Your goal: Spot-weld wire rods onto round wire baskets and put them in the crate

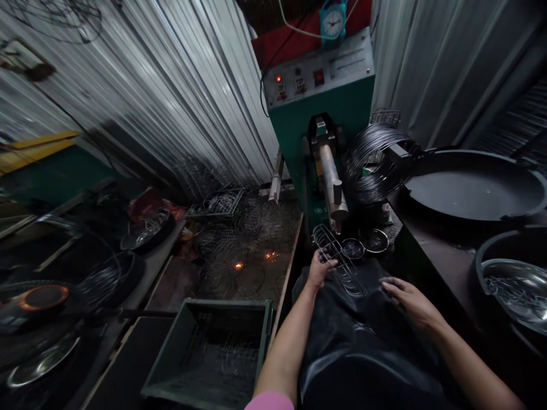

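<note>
My left hand (322, 269) grips a wire rack (342, 265), a long rounded frame of thin metal rods, by its left side. The rack is tilted, its far end just below the metal arm (331, 176) of a green welding machine (320, 94). My right hand (401, 293) is to the right of the rack and apart from it. Its thumb and fingers are pinched together above the black apron (363, 353) on my lap; whatever they hold is too small to make out. Two small round dishes (374, 240) stand beyond the rack.
A coil of wire (378, 162) hangs right of the machine. Further right are a large black pan (474, 185) and a metal bowl (519, 290) of small wire pieces. A green crate (166, 356) is at lower left. Sparks (239, 266) glow among wire pieces on the floor.
</note>
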The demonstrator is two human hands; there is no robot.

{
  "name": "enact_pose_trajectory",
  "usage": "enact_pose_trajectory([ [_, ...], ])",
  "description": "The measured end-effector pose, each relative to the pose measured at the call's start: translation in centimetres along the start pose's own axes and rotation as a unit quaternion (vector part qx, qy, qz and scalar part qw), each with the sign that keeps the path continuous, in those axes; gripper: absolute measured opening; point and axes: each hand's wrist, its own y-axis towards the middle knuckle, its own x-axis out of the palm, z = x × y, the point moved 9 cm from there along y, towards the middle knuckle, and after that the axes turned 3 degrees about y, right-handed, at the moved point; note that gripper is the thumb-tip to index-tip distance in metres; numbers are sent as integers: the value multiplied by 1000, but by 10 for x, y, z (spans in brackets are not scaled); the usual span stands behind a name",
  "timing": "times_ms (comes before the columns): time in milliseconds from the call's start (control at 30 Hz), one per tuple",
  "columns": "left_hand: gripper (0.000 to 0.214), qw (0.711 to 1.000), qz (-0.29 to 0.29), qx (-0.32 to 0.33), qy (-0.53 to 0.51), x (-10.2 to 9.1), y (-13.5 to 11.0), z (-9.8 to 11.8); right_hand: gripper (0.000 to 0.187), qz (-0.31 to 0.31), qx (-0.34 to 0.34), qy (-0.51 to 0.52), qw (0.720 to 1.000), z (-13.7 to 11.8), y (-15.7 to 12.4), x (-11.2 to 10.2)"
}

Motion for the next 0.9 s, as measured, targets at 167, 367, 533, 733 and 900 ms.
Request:
enact_pose_trajectory([
  [167, 52, 988, 7, 0, -152, 0, -26, 0, 36, 18, 49, 107, 993, 34, -15, -22],
  [367, 41, 964, 122, 0, -235, -38, -33, 16, 36, 61, 106, 163, 979, 40, -15, -29],
  [533, 42, 948, 219, -15, -230, -74, -41, 16, 29, 49, 112, 148, 981, 42, -4, -17],
  [733, 41, 943, 249, -8, -219, -84, -53, 16, 24, 45, 114, 162, 979, 46, -4, -9],
  [900, 45, 946, 250, 2, -208, -82, -54, 22, 24, 65, 115, 172, 976, 48, -4, -14],
])
